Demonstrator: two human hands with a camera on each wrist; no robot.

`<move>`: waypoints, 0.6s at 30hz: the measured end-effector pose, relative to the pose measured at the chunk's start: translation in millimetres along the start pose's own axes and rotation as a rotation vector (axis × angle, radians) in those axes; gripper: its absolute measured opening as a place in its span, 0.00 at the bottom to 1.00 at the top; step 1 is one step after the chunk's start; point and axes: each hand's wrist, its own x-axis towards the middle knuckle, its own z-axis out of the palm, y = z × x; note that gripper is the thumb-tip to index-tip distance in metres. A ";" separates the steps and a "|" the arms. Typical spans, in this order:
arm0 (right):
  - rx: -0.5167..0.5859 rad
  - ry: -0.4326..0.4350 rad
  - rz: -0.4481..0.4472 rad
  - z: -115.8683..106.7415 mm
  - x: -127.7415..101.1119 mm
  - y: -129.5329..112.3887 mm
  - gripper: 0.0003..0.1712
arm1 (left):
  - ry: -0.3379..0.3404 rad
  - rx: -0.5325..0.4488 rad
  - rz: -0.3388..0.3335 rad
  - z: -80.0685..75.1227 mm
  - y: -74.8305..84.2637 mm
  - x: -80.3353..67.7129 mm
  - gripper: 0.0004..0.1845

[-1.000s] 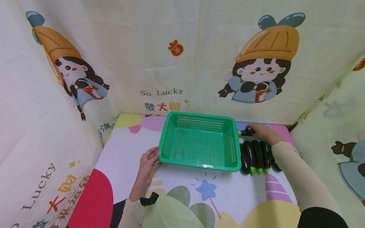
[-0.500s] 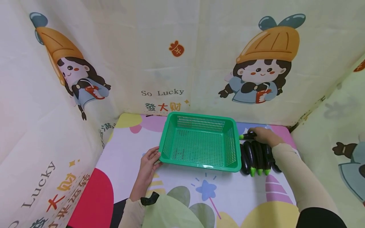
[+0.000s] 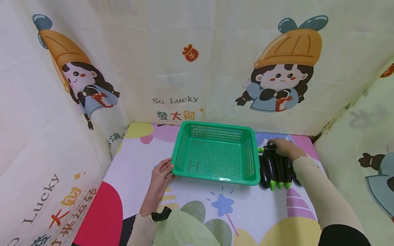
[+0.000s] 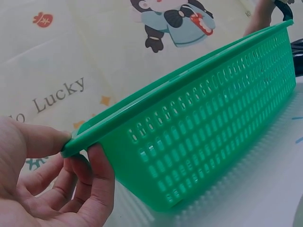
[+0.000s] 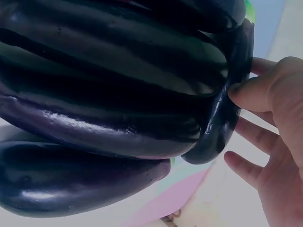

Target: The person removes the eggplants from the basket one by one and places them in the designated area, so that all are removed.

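Note:
At its near left corner, my left hand point(image 3: 160, 176) pinches the rim of a green plastic basket point(image 3: 215, 178). In the left wrist view the thumb lies on top of the rim point(image 4: 156, 97) with curled fingers beneath. My right hand point(image 3: 285, 147) holds a dark eggplant point(image 3: 269, 147) by thumb and fingers. This eggplant lies crosswise at the far ends of a row of eggplants point(image 3: 278, 169), its green stem end toward the basket. The right wrist view shows the thumb on the held eggplant point(image 5: 218, 125), which sits right against the ends of the others.
The row stands close along the basket's right side, green stems toward the person. A patterned cloth point(image 3: 197, 196) covers the table. A printed curtain point(image 3: 224, 75) hangs behind the table's far edge, with more curtain on both sides.
The right hand has drawn the crosswise eggplant slightly nearer, up to the far ends of the row. The left hand and basket stay in place.

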 end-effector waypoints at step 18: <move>-0.066 0.322 -0.056 -10.5 -50.8 -38.2 0.21 | -0.018 0.314 -0.011 -5.1 20.1 4.7 0.22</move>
